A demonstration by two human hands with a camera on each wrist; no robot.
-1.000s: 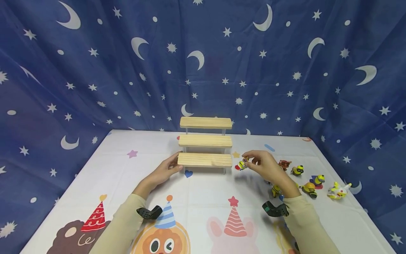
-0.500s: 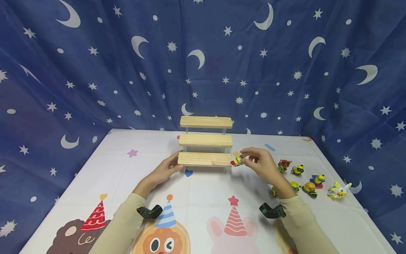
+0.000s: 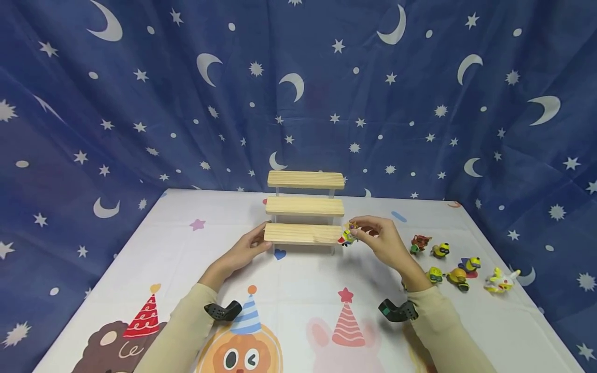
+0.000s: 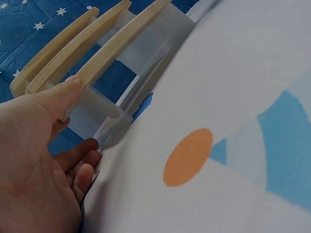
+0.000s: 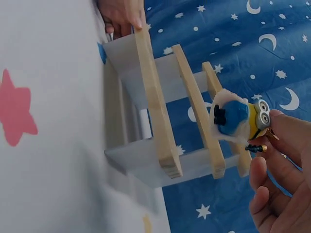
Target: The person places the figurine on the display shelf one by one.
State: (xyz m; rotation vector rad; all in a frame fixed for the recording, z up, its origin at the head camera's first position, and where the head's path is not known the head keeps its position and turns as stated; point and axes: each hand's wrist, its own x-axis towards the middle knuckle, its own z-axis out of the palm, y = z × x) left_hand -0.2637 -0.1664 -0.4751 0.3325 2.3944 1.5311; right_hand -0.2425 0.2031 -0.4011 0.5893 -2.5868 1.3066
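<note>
Seen from my head, my left hand (image 3: 242,251) grips the left end of the lowest shelf (image 3: 300,234) of a three-tier stand (image 3: 305,206), set on the white bench (image 3: 303,274). My right hand (image 3: 384,241) pinches a small goggled figure (image 3: 347,237) just beside that shelf's right end; whether they touch I can't tell. More toy figures (image 3: 469,265) lie to my right, and the shelves are bare, so I'd judge I'm at the first placement.

From my left wrist, my thumb (image 4: 68,92) lies against the shelf's end, my fingers curled below it, probably steadying the stand.

From my right wrist, I have the figure by its goggled end, black feet pointing away from my fingertips. The next move likely calls for lifting it over the edge, squaring the feet, then letting go gently.
</note>
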